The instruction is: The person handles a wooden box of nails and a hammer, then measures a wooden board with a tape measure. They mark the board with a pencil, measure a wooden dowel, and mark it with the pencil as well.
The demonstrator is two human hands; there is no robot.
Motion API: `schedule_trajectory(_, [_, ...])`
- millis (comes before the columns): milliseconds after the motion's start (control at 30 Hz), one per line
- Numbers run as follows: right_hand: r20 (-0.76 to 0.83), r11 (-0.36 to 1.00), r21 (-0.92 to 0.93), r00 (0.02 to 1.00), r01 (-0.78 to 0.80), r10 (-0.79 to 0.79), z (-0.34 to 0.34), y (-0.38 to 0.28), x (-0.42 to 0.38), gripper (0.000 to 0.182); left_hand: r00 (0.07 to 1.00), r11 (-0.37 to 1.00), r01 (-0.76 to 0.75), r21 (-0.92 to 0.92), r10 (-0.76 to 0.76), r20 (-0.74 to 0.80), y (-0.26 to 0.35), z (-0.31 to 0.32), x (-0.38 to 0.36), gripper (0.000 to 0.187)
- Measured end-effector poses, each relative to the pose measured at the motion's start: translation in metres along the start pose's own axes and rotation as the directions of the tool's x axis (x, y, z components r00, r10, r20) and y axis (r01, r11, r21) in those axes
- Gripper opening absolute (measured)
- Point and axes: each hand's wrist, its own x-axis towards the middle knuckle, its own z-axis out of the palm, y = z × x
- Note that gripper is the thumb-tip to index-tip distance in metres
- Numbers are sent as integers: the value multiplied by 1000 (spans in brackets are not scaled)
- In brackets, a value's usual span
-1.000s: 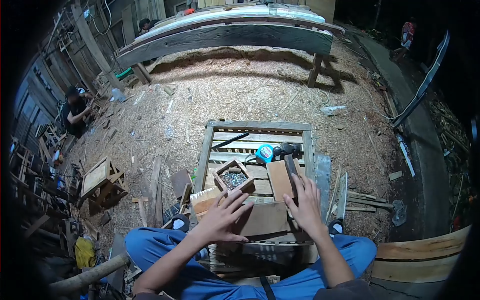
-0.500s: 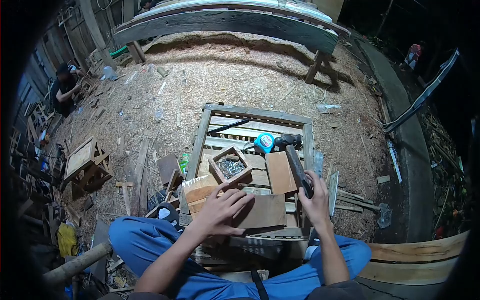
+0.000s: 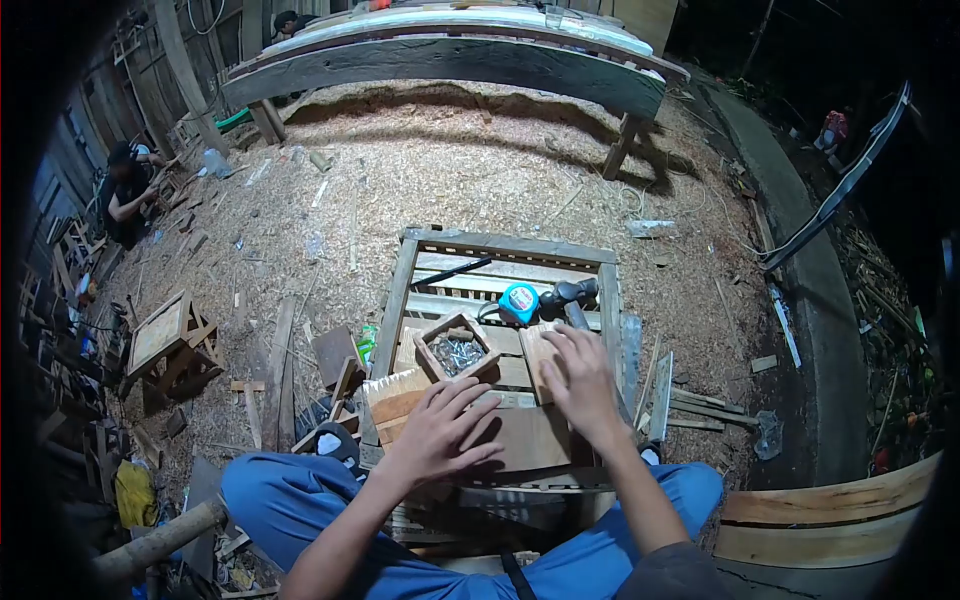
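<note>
My left hand (image 3: 440,440), its fingers spread, rests at the left side of a brown wooden board (image 3: 530,440) near my lap. My right hand (image 3: 582,392) is open above the right end of that board, its fingertips over a paler wood block (image 3: 538,352). Just beyond that hand lies a hammer (image 3: 568,294), its handle partly hidden by the hand. A square wooden box (image 3: 456,347) of nails sits ahead of my left hand. Beside the hammer head is a blue tape measure (image 3: 519,302).
These things lie on a slatted wooden frame (image 3: 510,243) between my knees. A dark stick (image 3: 450,272) crosses its far slats. Wood shavings and scraps cover the ground. A long bench (image 3: 450,65) stands ahead, and a person (image 3: 125,195) crouches at left.
My right hand has let go of the hammer handle and moved left over the paler wood block. The hammer now lies on the frame. My left hand stays by the board.
</note>
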Motion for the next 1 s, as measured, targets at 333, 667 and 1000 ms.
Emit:
schedule_trajectory(333, [55,987,-157,998,32,-24,71,3,63,62,966,967,255,14,-254,-54,-33,5,5,53])
schedule_trajectory(667, [32,999,35,999,-10,9,37,-12,60,71,960,957,272,-99,-277,-42,-30,-15,4,60])
schedule_trajectory(1000, [-57,986,111,991,127,-122,-14,-8,-17,70,947,976,184,-114,-145,285,2,-39,-22,114])
